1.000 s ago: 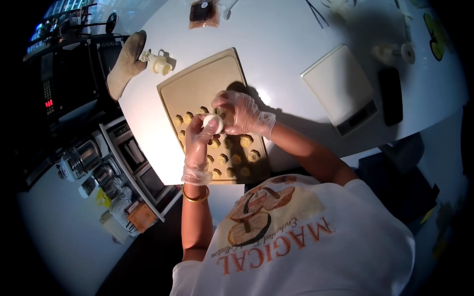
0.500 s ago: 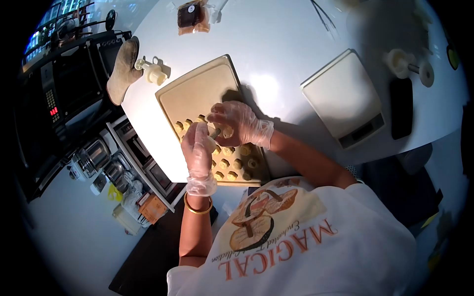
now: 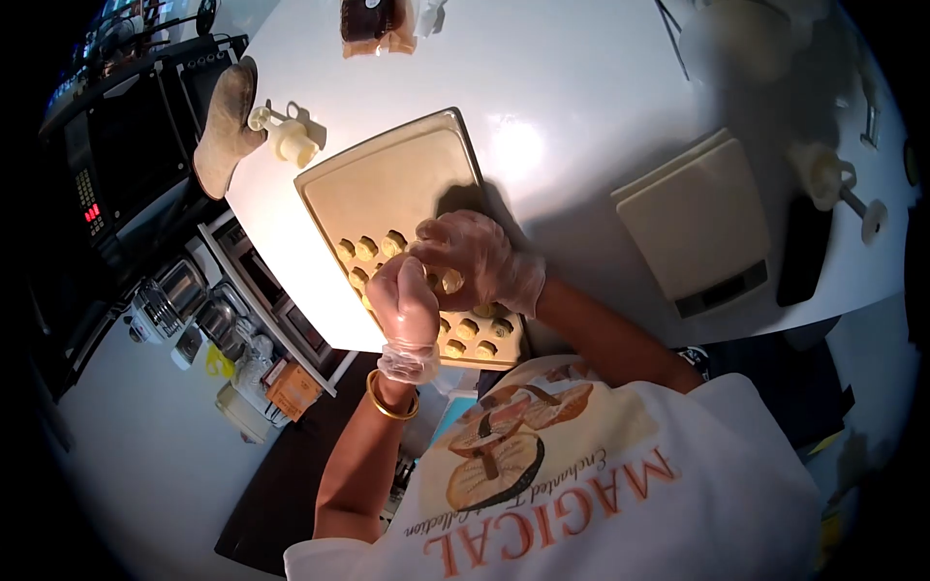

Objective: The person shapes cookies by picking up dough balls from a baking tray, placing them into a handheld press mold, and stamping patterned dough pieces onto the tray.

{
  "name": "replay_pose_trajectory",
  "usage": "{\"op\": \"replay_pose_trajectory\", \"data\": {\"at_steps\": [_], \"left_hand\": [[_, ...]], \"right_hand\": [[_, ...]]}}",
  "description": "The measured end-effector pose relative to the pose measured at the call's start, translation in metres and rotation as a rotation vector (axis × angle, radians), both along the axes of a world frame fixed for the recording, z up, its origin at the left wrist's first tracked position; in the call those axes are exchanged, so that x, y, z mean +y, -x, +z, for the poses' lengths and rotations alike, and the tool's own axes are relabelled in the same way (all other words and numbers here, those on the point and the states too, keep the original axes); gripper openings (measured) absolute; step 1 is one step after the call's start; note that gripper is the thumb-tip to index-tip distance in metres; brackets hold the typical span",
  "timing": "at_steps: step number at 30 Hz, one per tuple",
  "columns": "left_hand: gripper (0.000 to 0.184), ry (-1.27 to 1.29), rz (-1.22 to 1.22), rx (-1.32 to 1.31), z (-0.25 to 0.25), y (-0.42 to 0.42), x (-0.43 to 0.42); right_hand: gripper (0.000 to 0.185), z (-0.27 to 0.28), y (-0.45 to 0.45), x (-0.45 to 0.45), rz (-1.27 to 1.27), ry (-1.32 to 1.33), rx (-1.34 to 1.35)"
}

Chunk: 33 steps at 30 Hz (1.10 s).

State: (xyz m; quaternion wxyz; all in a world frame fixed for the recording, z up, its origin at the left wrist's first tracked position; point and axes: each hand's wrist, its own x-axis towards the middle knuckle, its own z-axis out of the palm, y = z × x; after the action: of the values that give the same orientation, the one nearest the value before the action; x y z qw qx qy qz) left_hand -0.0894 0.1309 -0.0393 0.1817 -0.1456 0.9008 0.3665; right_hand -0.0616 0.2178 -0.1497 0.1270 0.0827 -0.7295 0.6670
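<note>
A tan tray (image 3: 397, 174) lies on the table with several small yellow molded dough pieces (image 3: 467, 329) in rows on its near part. Over these pieces, both my hands wear clear plastic gloves and meet closely. My left hand (image 3: 404, 305) is closed, its fingers up against those of my right hand (image 3: 473, 257), which is curled as well. Between them is a small plunger press, like a mooncake press. My fingers hide nearly all of it now, though its ridged stem showed a moment ago.
Left of the tray are a white plunger press (image 3: 291, 140) and an oven mitt (image 3: 225, 131). On the right stand a white kitchen scale (image 3: 697, 213), a black phone-like slab (image 3: 804, 252) and another press (image 3: 823, 179). A dark packet (image 3: 373, 24) lies at the far edge.
My hands have closed in on each other, hiding the press's stem. My left fingers have curled from stretched upward into a fist. The view has shifted slightly.
</note>
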Motion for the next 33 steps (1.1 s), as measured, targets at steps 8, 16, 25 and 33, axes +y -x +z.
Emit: {"op": "replay_pose_trajectory", "data": {"at_steps": [8, 16, 25, 33], "left_hand": [[0.025, -0.002, -0.001, -0.035, 0.001, 0.001, -0.001], [0.024, -0.01, -0.145, 0.05, 0.005, 0.004, 0.0], [0.033, -0.258, -0.034, -0.023, 0.025, -0.003, -0.014], [0.056, -0.36, -0.104, -0.236, 0.043, -0.017, -0.051]], "right_hand": [[0.041, -0.002, 0.002, -0.004, -0.075, -0.016, 0.049], [0.055, 0.0, 0.001, 0.001, 0.053, 0.018, 0.028], [0.053, 0.003, -0.004, -0.001, -0.007, -0.093, 0.08], [0.091, 0.014, -0.029, 0.032, 0.02, -0.306, -0.088]]}}
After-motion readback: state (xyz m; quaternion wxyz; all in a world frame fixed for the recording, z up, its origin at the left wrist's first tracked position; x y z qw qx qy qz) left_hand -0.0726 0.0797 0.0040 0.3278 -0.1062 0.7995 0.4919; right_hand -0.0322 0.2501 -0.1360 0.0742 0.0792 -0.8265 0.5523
